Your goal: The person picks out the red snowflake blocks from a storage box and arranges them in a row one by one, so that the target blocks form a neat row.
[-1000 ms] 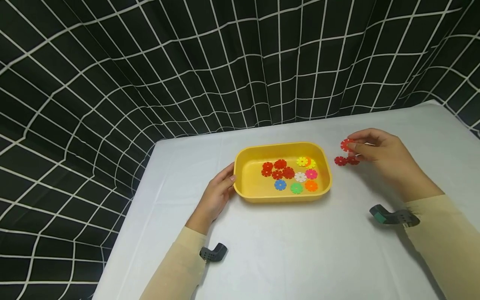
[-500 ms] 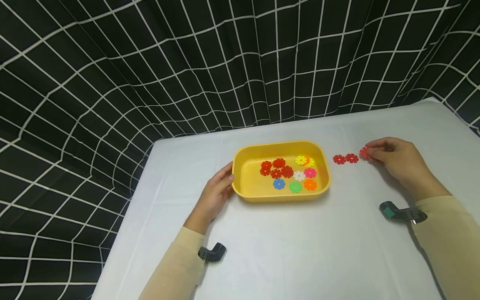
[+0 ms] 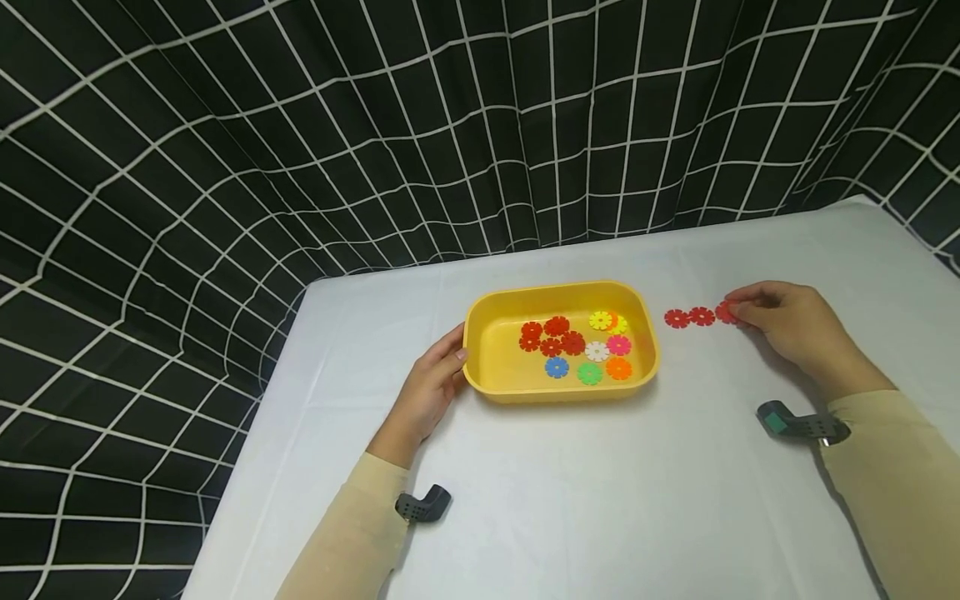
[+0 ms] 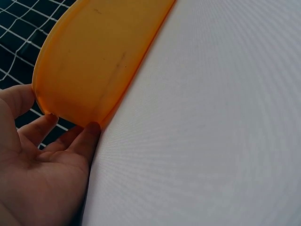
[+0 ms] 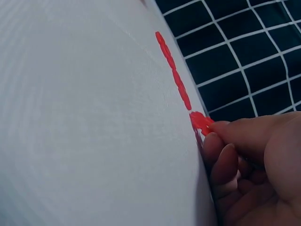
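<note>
Yellow tray [image 3: 497, 360] on white cloth [image 3: 570, 500], near center, long side facing the person. L hand [image 3: 431, 387] grips tray's L end: thumb at rim, fingers against outer wall in L wrist view.

R hand [image 3: 795, 329], well R of tray, pinches a red disc [image 3: 725, 312] btwn thumb & fingers. Disc is notched like a flower, tilted w/ its lower edge close to cloth in R wrist view; can't tell if it touches the next one.

Just L of it, btwn R hand & tray, two more reds [image 3: 702, 316] lie flat in a row, edge to edge.

Inside tray: red cluster [image 3: 557, 326] near middle, some overlapping. Toward R end: yellow disc [image 3: 600, 320] in an overlapping yellow/orange group, pink disc [image 3: 618, 345], white disc [image 3: 597, 351], orange disc [image 3: 618, 368], green disc [image 3: 589, 373]. Blue disc [image 3: 557, 367] lies below the reds.

Beige sleeves [image 3: 345, 533], a dark wrist device [image 3: 423, 505] on each. Bkgd: black curtain [image 3: 450, 150] w/ white grid.
</note>
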The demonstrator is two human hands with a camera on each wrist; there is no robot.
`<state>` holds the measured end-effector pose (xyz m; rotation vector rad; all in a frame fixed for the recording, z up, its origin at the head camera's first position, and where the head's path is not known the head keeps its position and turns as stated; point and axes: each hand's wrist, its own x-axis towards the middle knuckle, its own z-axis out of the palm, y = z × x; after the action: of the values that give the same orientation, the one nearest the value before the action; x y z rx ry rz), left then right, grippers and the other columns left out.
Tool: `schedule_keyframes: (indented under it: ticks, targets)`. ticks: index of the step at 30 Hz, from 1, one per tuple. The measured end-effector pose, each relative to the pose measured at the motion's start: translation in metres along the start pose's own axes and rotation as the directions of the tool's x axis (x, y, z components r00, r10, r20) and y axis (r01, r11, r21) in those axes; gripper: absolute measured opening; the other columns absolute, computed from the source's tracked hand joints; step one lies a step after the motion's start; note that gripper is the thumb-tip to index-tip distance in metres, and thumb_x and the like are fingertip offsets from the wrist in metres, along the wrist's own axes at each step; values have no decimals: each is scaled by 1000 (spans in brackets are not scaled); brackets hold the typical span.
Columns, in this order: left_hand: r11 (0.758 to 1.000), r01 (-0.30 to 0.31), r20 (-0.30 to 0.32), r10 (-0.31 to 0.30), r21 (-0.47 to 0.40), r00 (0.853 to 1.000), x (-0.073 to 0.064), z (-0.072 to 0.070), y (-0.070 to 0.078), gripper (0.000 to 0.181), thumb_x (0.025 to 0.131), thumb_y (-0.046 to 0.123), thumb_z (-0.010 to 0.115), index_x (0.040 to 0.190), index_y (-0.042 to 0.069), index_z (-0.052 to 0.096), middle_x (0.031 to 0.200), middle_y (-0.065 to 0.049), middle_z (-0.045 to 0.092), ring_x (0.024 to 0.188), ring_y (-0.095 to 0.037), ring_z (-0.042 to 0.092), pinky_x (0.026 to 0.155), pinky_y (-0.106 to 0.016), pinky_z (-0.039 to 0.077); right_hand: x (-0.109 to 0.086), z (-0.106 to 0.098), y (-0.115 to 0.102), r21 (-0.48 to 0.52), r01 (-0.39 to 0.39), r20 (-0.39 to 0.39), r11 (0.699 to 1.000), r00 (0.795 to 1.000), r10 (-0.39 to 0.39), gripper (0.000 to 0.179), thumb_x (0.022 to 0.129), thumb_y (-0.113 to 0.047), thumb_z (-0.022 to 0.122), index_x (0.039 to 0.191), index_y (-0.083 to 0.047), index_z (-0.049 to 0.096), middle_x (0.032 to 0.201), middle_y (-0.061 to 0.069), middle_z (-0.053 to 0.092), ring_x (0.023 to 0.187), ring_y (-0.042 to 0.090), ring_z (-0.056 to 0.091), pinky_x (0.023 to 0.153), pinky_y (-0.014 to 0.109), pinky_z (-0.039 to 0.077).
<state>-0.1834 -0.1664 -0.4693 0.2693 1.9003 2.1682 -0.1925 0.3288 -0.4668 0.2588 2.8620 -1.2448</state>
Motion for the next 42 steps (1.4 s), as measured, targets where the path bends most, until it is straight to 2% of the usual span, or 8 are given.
schedule_keyframes:
  ticks: [11, 16, 20, 23, 28, 32, 37, 42]
  targets:
    - [1000, -6, 2, 6, 0, 1000, 1, -1, -2, 52, 114, 14, 55, 165, 7, 47, 165, -4, 49, 151, -22, 45, 121, -42, 40, 0, -1, -1, 0, -40, 12, 999, 999, 40, 57, 114, -43, 54, 143, 5, 61, 146, 35, 51, 138, 57, 38, 111, 79, 35]
    - [1000, -6, 1, 6, 3, 1000, 0, 0, -1, 52, 114, 15, 55, 165, 7, 47, 166, -3, 48, 151, -21, 45, 121, -41, 40, 1, -2, -1, 35, -45, 2, 998, 999, 45, 59, 115, -44, 51, 146, 6, 58, 147, 33, 52, 136, 53, 46, 110, 72, 44]
    - [1000, -4, -1, 4, 5, 1000, -1, 0, 0, 53, 114, 15, 55, 165, 6, 46, 166, -4, 48, 151, -21, 44, 121, -41, 40, -1, -4, -4, 80, -52, 6, 995, 999, 52, 65, 113, -51, 52, 149, 3, 57, 148, 30, 52, 128, 46, 54, 94, 33, 60]
    - [1000, -1, -3, 1, 3, 1000, 0, 0, 0, 52, 114, 15, 55, 165, 6, 46, 166, -3, 48, 151, -20, 45, 121, -41, 40, -3, -5, -8, 122, -59, 23, 991, 998, 57, 71, 110, -57, 54, 152, -1, 55, 146, 26, 54, 122, 41, 56, 74, 12, 52]
    - [1000, 0, 2, 0, 2, 1000, 1, 0, -1, 52, 114, 14, 54, 165, 6, 46, 166, -3, 48, 151, -20, 44, 121, -41, 40, -5, -10, -16, 157, -64, 89, 985, 995, 51, 76, 108, -64, 54, 159, -8, 50, 143, 23, 59, 122, 38, 55, 73, 19, 53]
    - [1000, 7, -3, -7, -6, 1000, 1, 0, -1, 52, 114, 13, 54, 165, 6, 46, 166, -4, 48, 151, -21, 44, 122, -41, 39, -6, -14, -25, 239, -38, 157, 970, 988, 0, 79, 108, -65, 52, 164, -11, 43, 151, 20, 54, 125, 31, 60, 82, 18, 57]
    - [1000, 7, 0, -7, -2, 1000, 1, -2, -2, 54, 114, 15, 56, 166, 7, 46, 166, -6, 47, 152, -22, 43, 123, -43, 38, -10, -15, -39, 374, 30, 183, 927, 977, -105, 70, 112, -58, 51, 164, -11, 42, 152, 14, 55, 121, 15, 65, 90, 21, 58]
    - [1000, 5, 8, -5, -8, 1000, 1, -2, -2, 53, 114, 16, 56, 165, 7, 46, 166, -5, 48, 152, -21, 43, 123, -42, 38, -17, -13, -55, 492, 82, 188, 866, 962, -198, 57, 116, -49, 45, 162, -15, 45, 149, 4, 57, 125, 12, 65, 93, 25, 59]
